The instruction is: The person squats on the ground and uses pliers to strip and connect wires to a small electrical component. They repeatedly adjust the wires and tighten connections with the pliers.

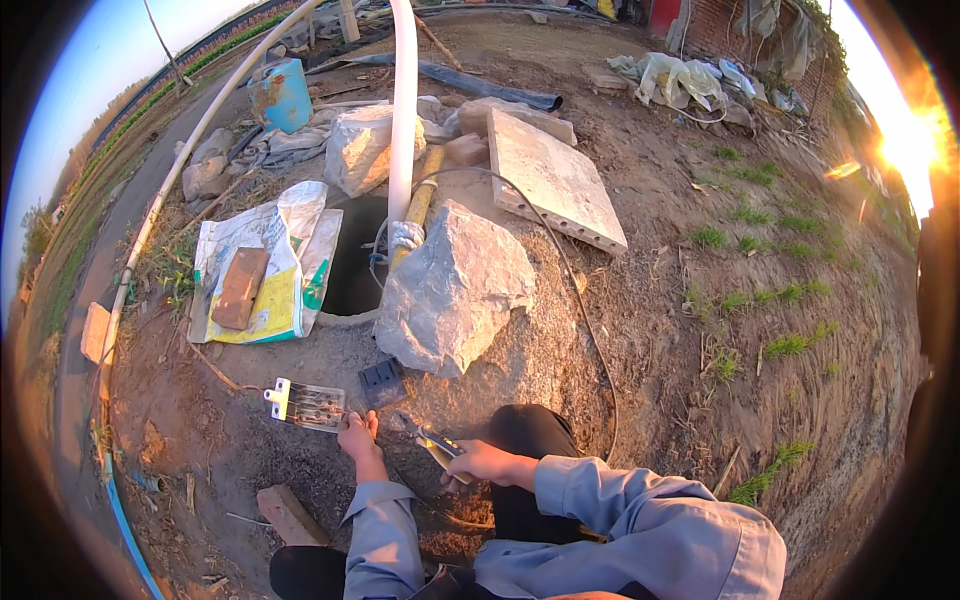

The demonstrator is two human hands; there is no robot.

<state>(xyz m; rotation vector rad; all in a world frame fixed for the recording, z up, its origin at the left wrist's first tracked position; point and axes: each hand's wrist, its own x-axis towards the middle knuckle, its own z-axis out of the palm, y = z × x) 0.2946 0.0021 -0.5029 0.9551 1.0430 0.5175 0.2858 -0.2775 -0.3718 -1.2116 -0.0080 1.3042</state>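
Left hand (pixel 359 437) pointing toward twelve o'clock, switch box (pixel 312 405) lying at its ten o'clock; cannot tell whether left grip is pinching anything. Right hand (pixel 480 464) pointing toward ten, clasping hand tool (pixel 438 445), fingers partly hiding it.

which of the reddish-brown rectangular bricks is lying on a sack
The brick on the white, yellow and green plastic sack; the lower brick lies on soil, and the far-left brick is beside a long pale pipe.
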